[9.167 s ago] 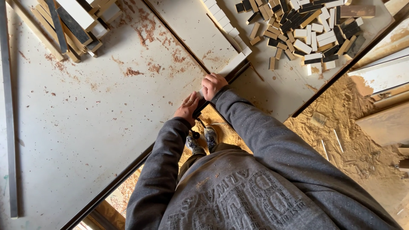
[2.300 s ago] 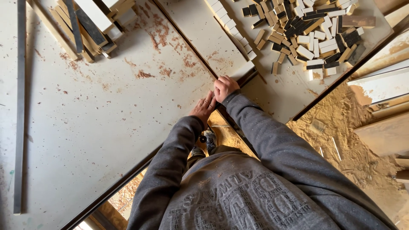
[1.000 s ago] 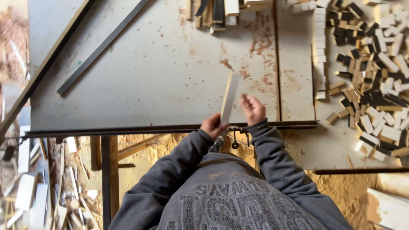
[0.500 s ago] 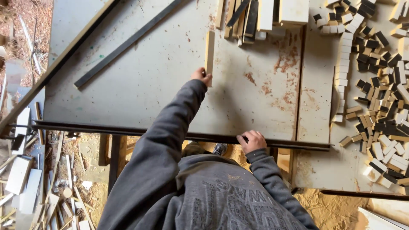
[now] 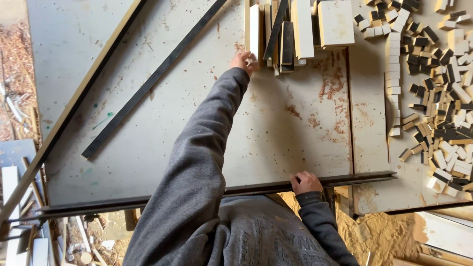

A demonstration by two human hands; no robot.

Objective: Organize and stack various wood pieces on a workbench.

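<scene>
My left hand is stretched far across the table, with its fingers closed on the near end of a pale wood strip. That strip lies against the left side of a stack of pale and dark wood strips at the far edge. My right hand rests on the dark metal rail along the table's near edge, fingers curled over it.
A long dark bar lies diagonally on the table's left half. Several small wood blocks are heaped at the right, beside a row of pale blocks. Sawdust covers the floor below. Wood scraps lie at the lower left.
My left hand has moved the pale strip farther away and to the right, up against the stack. My right hand has stayed on the near rail.
</scene>
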